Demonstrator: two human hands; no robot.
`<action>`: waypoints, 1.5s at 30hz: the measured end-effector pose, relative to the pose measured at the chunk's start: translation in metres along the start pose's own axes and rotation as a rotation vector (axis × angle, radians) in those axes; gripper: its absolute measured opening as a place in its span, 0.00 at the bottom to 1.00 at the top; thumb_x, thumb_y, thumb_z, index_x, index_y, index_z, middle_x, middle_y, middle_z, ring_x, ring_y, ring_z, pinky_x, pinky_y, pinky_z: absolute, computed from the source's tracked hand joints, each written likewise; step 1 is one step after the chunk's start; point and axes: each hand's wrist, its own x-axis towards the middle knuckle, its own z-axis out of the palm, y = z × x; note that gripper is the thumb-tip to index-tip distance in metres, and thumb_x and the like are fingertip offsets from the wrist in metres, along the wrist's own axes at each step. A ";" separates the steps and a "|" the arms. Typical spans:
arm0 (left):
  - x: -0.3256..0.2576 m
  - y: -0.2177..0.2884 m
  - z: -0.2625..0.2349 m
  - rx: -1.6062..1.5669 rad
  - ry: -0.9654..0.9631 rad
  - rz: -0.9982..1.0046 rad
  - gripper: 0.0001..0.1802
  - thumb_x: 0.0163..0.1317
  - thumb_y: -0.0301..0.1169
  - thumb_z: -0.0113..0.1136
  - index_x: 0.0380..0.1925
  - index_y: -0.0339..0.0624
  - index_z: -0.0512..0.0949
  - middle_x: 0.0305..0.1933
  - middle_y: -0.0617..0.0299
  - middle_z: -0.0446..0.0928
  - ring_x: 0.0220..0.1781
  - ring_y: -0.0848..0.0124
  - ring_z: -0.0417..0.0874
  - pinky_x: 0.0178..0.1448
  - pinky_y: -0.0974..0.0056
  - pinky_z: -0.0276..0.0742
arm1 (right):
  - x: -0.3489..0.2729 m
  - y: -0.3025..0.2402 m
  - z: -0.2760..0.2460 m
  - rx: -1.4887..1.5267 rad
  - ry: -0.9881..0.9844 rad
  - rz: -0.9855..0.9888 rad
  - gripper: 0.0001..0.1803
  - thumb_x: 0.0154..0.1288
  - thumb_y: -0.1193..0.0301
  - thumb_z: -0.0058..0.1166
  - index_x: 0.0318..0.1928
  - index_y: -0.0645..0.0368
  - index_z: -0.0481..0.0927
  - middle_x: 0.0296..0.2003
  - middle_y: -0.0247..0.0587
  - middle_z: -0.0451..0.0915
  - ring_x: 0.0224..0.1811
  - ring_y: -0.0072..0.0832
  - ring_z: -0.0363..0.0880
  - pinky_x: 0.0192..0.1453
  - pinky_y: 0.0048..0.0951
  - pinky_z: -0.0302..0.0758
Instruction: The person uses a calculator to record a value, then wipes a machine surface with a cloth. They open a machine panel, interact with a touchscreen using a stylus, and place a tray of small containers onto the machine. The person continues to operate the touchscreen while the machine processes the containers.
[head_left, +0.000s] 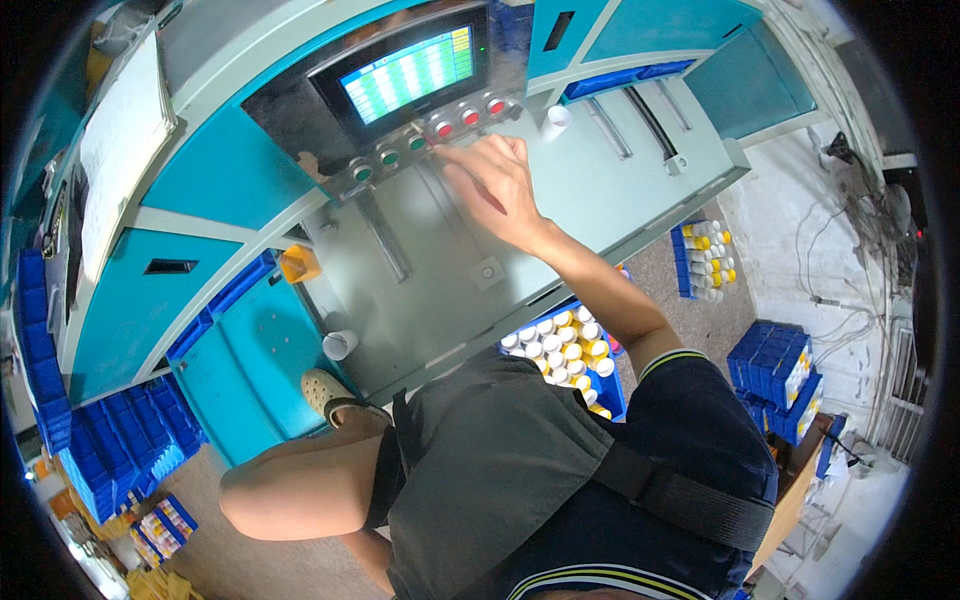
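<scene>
Forearm (600, 285) and right hand (495, 190) reach from the right side of the frame up toward its upper centre, the elbow bent beside the sleeve and the forearm crossing the front edge of the grey-green counter (580, 225). The hand is turned back-up, knuckles raised, its fingers bent and aimed left at a row of push buttons. Green buttons (389, 157) make up the row's left half and red buttons (470, 117) its right half, below the lit screen (410, 75) at upper centre. Blur hides the fingertips: I cannot tell whether they are parted, pressed together or touching a button. The left hand is out of view, its state untold.

Just right of the hand, a white cup (556, 122) stands on the counter; another white cylinder (340, 345) sits at its lower left corner, near an orange piece (298, 263). The hand and forearm hide part of the counter. At centre right, the person's torso (500, 450) partly covers a blue bin (617, 395) of white and yellow rolls (553, 358). Blue crates (765, 360) are stacked at far right.
</scene>
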 end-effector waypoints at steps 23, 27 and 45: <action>0.007 0.090 0.205 1.702 -0.037 0.161 0.32 0.76 0.48 0.56 0.68 0.34 0.72 0.66 0.40 0.77 0.69 0.53 0.77 0.72 0.51 0.68 | 0.028 -0.004 0.041 -0.003 0.006 -0.095 0.12 0.67 0.69 0.63 0.50 0.55 0.86 0.33 0.31 0.82 0.40 0.29 0.77 0.51 0.37 0.60; 0.015 0.076 0.199 2.022 0.049 -0.249 0.34 0.74 0.51 0.59 0.68 0.33 0.72 0.56 0.38 0.83 0.60 0.51 0.84 0.63 0.50 0.77 | 0.034 -0.004 0.028 0.006 0.075 -0.063 0.12 0.67 0.69 0.64 0.50 0.54 0.86 0.33 0.31 0.82 0.40 0.30 0.77 0.52 0.37 0.60; 0.015 0.075 0.191 1.875 0.073 0.100 0.39 0.72 0.60 0.55 0.64 0.33 0.76 0.55 0.38 0.83 0.59 0.48 0.84 0.64 0.47 0.77 | 0.058 0.010 0.014 -0.053 0.208 -0.038 0.11 0.69 0.68 0.62 0.49 0.54 0.88 0.33 0.31 0.85 0.40 0.28 0.78 0.53 0.34 0.61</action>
